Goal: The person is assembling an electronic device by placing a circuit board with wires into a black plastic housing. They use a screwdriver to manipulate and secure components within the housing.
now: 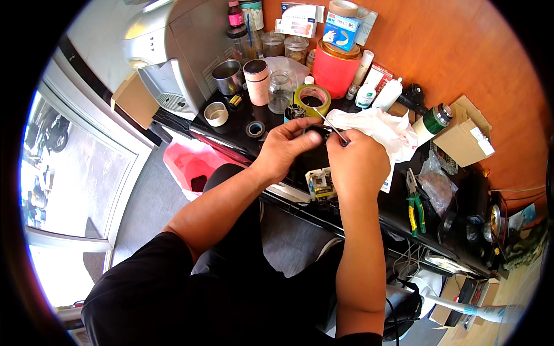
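Observation:
My left hand point(283, 151) is closed on a small black part point(321, 130), with the thumb laid along it. Most of that part is covered by my fingers, so its kind is unclear. Pinched in my right hand point(359, 164) is a slim metal tool point(329, 122) with a thin shaft, slanting up and left past the black part. Both hands meet above the black tabletop. Just below them lies a small whitish device point(321, 184) with a yellow part. Pliers with green and yellow handles point(415, 207) rest to the right of my right hand.
Behind my hands stand a yellow tape roll point(313, 99), a glass jar point(280, 92), a pink flask point(256, 82) and a red canister point(336, 68). A crumpled white bag point(381, 130) lies beside my right hand. Farther right are a cardboard box point(465, 135) and a clear plastic bag point(437, 183).

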The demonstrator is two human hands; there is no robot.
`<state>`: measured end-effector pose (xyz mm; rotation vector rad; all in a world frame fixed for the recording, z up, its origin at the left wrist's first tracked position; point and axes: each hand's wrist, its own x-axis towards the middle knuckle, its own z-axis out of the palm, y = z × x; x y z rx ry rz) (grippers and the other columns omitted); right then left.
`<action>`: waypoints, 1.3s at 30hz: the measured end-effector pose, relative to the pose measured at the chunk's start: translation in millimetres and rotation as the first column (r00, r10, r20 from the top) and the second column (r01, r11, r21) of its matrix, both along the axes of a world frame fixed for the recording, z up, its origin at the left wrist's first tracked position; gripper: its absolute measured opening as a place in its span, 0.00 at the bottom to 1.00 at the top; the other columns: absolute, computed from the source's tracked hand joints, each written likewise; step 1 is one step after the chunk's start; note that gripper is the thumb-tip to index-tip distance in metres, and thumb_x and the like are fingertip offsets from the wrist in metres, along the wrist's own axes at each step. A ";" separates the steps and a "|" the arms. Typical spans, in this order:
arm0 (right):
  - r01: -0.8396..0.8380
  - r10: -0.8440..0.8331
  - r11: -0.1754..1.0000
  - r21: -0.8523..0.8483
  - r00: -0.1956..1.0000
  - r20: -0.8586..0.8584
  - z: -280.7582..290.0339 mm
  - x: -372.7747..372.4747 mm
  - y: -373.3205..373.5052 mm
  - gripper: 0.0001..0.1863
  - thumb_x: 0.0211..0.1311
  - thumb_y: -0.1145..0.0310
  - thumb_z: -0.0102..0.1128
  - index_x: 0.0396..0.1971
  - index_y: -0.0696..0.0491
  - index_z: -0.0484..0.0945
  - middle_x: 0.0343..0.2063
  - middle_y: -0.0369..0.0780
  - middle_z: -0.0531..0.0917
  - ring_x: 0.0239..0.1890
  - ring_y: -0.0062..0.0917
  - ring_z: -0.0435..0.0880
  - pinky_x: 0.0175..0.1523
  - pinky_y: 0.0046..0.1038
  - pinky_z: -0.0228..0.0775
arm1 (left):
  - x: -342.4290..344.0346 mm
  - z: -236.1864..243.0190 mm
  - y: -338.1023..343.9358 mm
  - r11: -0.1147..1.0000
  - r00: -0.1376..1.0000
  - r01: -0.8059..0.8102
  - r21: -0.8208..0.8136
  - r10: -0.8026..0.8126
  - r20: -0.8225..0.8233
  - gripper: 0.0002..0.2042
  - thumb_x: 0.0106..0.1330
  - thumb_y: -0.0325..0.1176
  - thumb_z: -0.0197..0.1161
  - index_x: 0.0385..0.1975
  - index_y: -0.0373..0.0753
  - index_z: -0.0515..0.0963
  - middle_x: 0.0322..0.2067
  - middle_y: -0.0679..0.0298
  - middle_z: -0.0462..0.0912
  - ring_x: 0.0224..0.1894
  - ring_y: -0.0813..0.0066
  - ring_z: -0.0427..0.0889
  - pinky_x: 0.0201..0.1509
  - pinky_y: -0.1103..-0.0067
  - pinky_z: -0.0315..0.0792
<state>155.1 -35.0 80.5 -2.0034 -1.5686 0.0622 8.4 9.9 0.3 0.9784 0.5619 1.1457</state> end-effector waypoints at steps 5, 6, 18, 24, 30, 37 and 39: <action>-0.026 0.025 0.997 0.067 0.999 0.020 -2.3 -2.4 -3.5 0.11 0.55 0.56 0.66 0.27 0.49 0.87 0.21 0.41 0.85 0.25 0.39 0.85 0.32 0.38 0.75 | 2.0 6.5 -3.7 0.987 0.991 -0.070 0.142 0.085 -0.101 0.22 0.63 0.17 0.64 0.58 0.31 0.73 0.50 0.63 0.82 0.51 0.82 0.77 0.58 0.82 0.71; -0.026 0.025 0.996 0.086 1.000 0.017 -7.3 -2.7 -2.5 0.12 0.55 0.56 0.67 0.27 0.49 0.87 0.20 0.42 0.85 0.25 0.39 0.85 0.33 0.37 0.75 | 4.0 6.3 -3.1 0.982 0.987 -0.106 0.157 0.123 -0.105 0.21 0.63 0.17 0.64 0.58 0.31 0.74 0.50 0.62 0.82 0.51 0.81 0.78 0.59 0.81 0.71; -0.027 0.068 0.942 0.334 0.991 -0.113 -20.6 -10.6 3.5 0.13 0.53 0.55 0.71 0.24 0.50 0.84 0.20 0.37 0.85 0.23 0.38 0.85 0.31 0.36 0.75 | 0.5 5.3 1.5 0.959 0.954 -0.242 0.148 0.263 -0.142 0.15 0.64 0.19 0.65 0.51 0.32 0.78 0.47 0.63 0.83 0.51 0.79 0.79 0.58 0.81 0.72; 0.063 0.234 0.905 0.420 0.752 -0.616 -28.4 46.2 13.8 0.13 0.62 0.66 0.68 0.40 0.60 0.86 0.33 0.39 0.88 0.36 0.17 0.83 0.45 0.24 0.74 | -15.6 16.0 3.0 0.976 0.980 -0.183 -0.120 0.190 0.052 0.15 0.66 0.20 0.64 0.52 0.35 0.79 0.44 0.63 0.85 0.44 0.79 0.83 0.53 0.80 0.77; -0.362 0.297 0.924 0.123 0.478 -0.827 -32.2 39.4 2.9 0.19 0.61 0.69 0.68 0.51 0.60 0.82 0.42 0.40 0.87 0.39 0.18 0.83 0.46 0.21 0.75 | -18.3 14.2 2.6 0.979 0.985 -0.067 -0.195 0.096 0.142 0.16 0.66 0.20 0.63 0.54 0.36 0.77 0.44 0.60 0.86 0.44 0.73 0.86 0.50 0.74 0.81; -0.536 0.404 0.821 0.195 0.306 -0.862 -15.1 36.7 -4.8 0.28 0.58 0.74 0.65 0.61 0.61 0.74 0.52 0.44 0.82 0.44 0.19 0.81 0.47 0.19 0.72 | -20.9 27.5 -6.1 0.966 0.972 0.043 -0.255 0.018 0.233 0.15 0.67 0.23 0.64 0.53 0.37 0.77 0.44 0.60 0.86 0.43 0.71 0.86 0.51 0.73 0.82; -0.558 0.435 0.804 0.206 0.316 -0.843 -12.5 37.1 -7.4 0.30 0.57 0.73 0.66 0.62 0.62 0.73 0.53 0.43 0.82 0.39 0.15 0.80 0.42 0.17 0.70 | -23.1 27.1 -6.5 0.959 0.963 0.100 -0.264 -0.027 0.269 0.15 0.66 0.23 0.65 0.53 0.37 0.77 0.44 0.60 0.86 0.44 0.71 0.86 0.52 0.73 0.81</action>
